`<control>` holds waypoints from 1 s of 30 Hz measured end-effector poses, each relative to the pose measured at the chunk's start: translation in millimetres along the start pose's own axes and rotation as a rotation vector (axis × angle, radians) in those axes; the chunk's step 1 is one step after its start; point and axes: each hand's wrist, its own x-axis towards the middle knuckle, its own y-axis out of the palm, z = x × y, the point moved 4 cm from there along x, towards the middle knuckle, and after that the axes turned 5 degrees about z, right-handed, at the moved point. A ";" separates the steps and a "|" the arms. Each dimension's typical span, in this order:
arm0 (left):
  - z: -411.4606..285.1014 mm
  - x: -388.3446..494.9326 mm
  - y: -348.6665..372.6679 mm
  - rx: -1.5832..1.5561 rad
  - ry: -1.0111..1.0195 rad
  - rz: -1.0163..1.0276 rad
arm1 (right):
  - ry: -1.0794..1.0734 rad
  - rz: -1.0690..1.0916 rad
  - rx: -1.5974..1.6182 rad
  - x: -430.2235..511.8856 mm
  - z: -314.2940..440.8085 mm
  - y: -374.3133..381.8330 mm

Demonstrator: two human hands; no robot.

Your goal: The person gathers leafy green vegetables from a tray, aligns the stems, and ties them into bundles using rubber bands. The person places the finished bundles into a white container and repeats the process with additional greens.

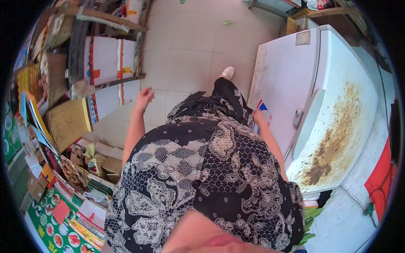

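Note:
My left hand (145, 99) is held out at my left side, slightly blurred, with loosely bent fingers and nothing in it. Nearest to it is a wooden rack (120, 81) with white boxes (107, 57) bound in orange tape. My right hand (258, 116) hangs by my right hip, close to a white refrigerator (284, 69). Blur and the patterned clothing (218, 110) hide part of its fingers, so whether it holds anything is unclear. One white shoe (227, 72) shows on the tiled floor (186, 66) ahead.
Rust-brown stains mark the refrigerator's door (335, 136), which has a long handle (308, 123). Green leaf scraps (227, 22) lie on the floor. At left stand a cardboard box (112, 167) and a green printed sheet (53, 218). A cable (354, 199) runs at right, near leafy greens (310, 221).

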 end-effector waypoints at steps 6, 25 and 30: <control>95.1 -35.1 -5.5 -0.071 -0.533 0.033 | -0.102 -0.296 0.514 109.9 115.5 -246.2; -188.8 343.6 -178.8 -0.042 -0.297 -0.132 | 0.520 -0.238 0.877 205.2 143.1 -327.1; -331.7 397.2 -191.1 -0.238 0.080 -0.224 | 0.373 -0.067 0.637 205.4 152.5 -282.3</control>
